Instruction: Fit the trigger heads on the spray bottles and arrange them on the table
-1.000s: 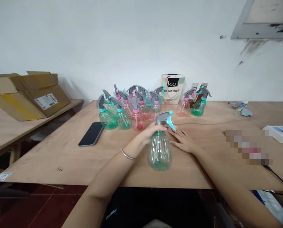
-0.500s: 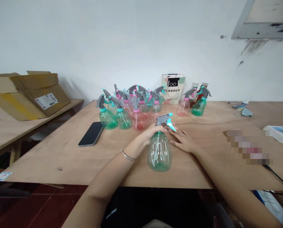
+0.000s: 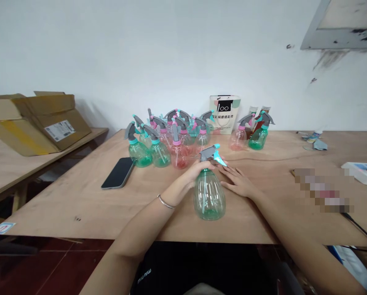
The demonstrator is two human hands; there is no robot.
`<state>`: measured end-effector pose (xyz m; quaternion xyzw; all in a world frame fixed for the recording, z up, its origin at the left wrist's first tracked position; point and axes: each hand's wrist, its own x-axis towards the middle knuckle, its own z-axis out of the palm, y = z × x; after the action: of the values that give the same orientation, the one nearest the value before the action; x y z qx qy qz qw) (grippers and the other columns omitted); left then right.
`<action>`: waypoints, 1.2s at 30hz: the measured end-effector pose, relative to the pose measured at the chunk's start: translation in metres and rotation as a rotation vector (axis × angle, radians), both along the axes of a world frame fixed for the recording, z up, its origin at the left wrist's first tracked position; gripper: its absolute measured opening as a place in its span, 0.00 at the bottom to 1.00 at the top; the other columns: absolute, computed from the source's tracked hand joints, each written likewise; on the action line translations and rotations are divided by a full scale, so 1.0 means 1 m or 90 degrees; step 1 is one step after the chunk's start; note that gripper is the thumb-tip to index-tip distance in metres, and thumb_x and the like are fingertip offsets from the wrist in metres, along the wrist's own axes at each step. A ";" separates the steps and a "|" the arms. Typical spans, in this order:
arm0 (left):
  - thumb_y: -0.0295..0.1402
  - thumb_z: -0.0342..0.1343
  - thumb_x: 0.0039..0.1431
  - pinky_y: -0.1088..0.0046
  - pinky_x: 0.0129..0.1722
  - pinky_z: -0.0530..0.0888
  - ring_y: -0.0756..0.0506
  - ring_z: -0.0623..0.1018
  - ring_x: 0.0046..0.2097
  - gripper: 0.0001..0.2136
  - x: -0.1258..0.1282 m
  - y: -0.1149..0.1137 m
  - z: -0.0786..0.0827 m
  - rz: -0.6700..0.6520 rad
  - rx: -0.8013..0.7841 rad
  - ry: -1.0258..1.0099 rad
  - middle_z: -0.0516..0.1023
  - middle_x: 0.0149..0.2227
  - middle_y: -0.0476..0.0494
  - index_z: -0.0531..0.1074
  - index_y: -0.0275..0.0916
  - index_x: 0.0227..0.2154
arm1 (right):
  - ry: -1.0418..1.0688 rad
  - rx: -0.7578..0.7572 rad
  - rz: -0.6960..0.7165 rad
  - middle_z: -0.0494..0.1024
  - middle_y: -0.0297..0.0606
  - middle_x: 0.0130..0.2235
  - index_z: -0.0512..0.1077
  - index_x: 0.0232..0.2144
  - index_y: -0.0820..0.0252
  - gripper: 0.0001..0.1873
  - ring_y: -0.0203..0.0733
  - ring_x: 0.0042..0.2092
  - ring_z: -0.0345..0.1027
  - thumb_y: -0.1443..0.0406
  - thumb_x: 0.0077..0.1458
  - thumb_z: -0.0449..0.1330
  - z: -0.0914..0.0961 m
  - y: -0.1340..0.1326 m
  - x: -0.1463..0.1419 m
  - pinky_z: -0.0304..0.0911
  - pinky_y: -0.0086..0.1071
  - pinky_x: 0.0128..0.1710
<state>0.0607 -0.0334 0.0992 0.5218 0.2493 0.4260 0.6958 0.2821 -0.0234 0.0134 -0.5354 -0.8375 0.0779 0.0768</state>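
Note:
A clear green spray bottle [image 3: 209,196] with a grey and teal trigger head stands near the front edge of the wooden table [image 3: 78,200]. My left hand [image 3: 195,171] is wrapped round its neck just under the trigger head. Flat on the table right behind the bottle lies my right hand [image 3: 239,181], fingers stretched out and holding nothing. The bottle leans slightly to the right.
Several green and pink spray bottles [image 3: 167,141] cluster at the back, two more [image 3: 251,133] to their right. A black phone [image 3: 118,173] lies at left, a small paper bag [image 3: 224,114] by the wall. A cardboard box [image 3: 32,123] sits on a side table.
The bottle in my left hand has tipped a little, its base shifting right and its head left. My right hand has stayed flat in place.

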 end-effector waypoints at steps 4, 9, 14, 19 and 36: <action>0.31 0.57 0.33 0.78 0.26 0.64 0.53 0.66 0.26 0.08 -0.001 0.001 0.002 0.067 0.000 -0.027 0.72 0.24 0.48 0.76 0.34 0.20 | -0.001 0.001 0.001 0.46 0.42 0.70 0.52 0.67 0.54 0.39 0.49 0.70 0.37 0.42 0.61 0.42 0.000 0.000 0.000 0.36 0.52 0.68; 0.30 0.59 0.36 0.76 0.31 0.66 0.49 0.71 0.31 0.13 -0.002 0.004 -0.002 -0.009 0.036 -0.018 0.78 0.30 0.44 0.78 0.35 0.29 | 0.005 0.000 -0.006 0.46 0.40 0.70 0.52 0.67 0.52 0.38 0.49 0.71 0.37 0.42 0.61 0.42 0.001 -0.001 0.000 0.35 0.51 0.68; 0.31 0.58 0.36 0.74 0.31 0.66 0.49 0.71 0.30 0.09 -0.004 0.003 0.000 -0.018 0.059 -0.001 0.77 0.29 0.45 0.76 0.36 0.26 | 0.017 0.001 -0.001 0.47 0.40 0.70 0.50 0.67 0.52 0.38 0.49 0.70 0.37 0.42 0.61 0.43 -0.001 0.000 0.001 0.35 0.52 0.68; 0.32 0.56 0.33 0.69 0.37 0.70 0.43 0.75 0.36 0.10 -0.004 -0.006 0.009 -0.084 0.105 0.006 0.78 0.31 0.44 0.75 0.37 0.24 | 0.022 0.022 0.006 0.49 0.41 0.69 0.53 0.66 0.51 0.38 0.50 0.70 0.39 0.42 0.61 0.43 -0.005 0.002 0.002 0.37 0.54 0.68; 0.25 0.59 0.46 0.70 0.43 0.70 0.46 0.75 0.40 0.11 0.004 0.080 -0.008 0.530 0.351 0.208 0.75 0.34 0.48 0.71 0.39 0.35 | 0.031 0.014 0.008 0.47 0.40 0.69 0.54 0.66 0.52 0.39 0.47 0.70 0.39 0.40 0.60 0.42 -0.006 0.001 0.003 0.37 0.51 0.69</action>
<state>0.0644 0.0471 0.0908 0.6018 0.4194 0.6292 0.2569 0.2853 -0.0220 0.0077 -0.5269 -0.8397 0.0823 0.1026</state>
